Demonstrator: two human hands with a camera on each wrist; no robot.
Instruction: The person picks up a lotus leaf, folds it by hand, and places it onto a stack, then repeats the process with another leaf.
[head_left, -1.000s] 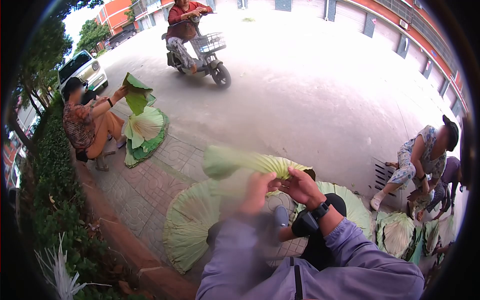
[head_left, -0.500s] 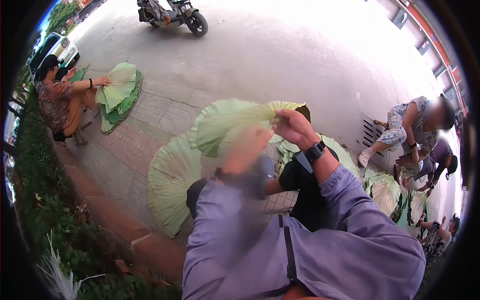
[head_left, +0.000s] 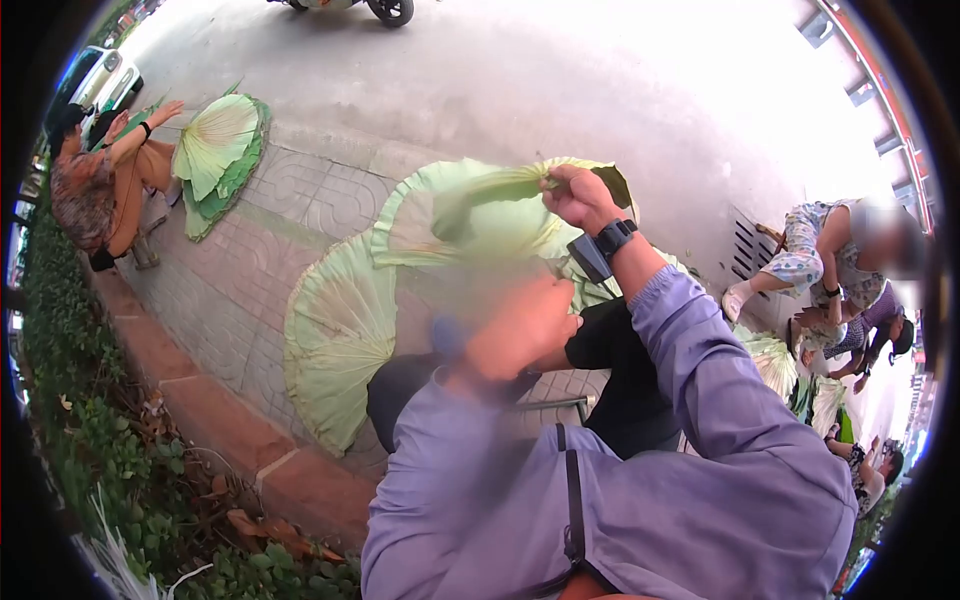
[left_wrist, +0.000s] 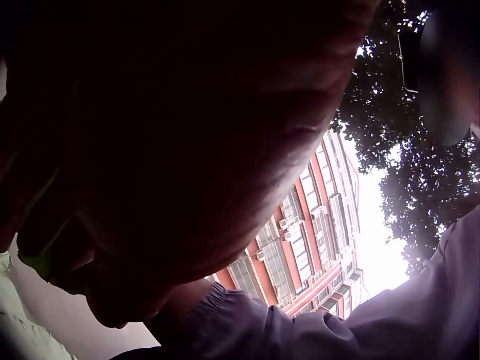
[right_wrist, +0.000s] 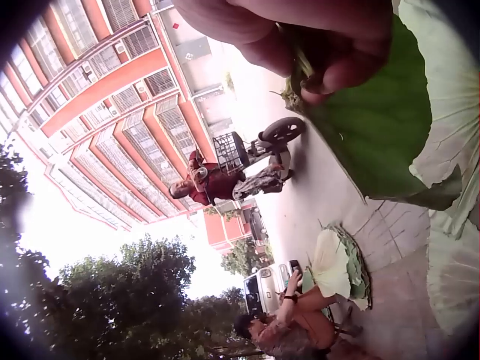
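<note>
My right hand [head_left: 580, 198] is raised in front of me and pinches a folded lotus leaf [head_left: 505, 186] near its stem end. In the right wrist view, thumb and fingers close on the stub, and the dark green face of the leaf [right_wrist: 386, 112] hangs beside them. My left hand [head_left: 525, 325] is lower and nearer my body, blurred, below the held leaf; I cannot tell whether it holds anything. The left wrist view shows it dark, with a bit of green by its fingers. Large pale lotus leaves [head_left: 340, 335] lie on the paving in front of my knees.
A person [head_left: 100, 190] sits at the left by a stack of lotus leaves [head_left: 222, 150]. At the right other people [head_left: 840, 260] sit near more leaves [head_left: 770, 362]. A brick curb [head_left: 220, 435] and hedge run along my left. A rider on a scooter [right_wrist: 277, 142] is on the road.
My left hand has come away from the held leaf, down toward my body. My right hand keeps its hold on the leaf. The head view has tilted down; the person at left has lowered a leaf.
</note>
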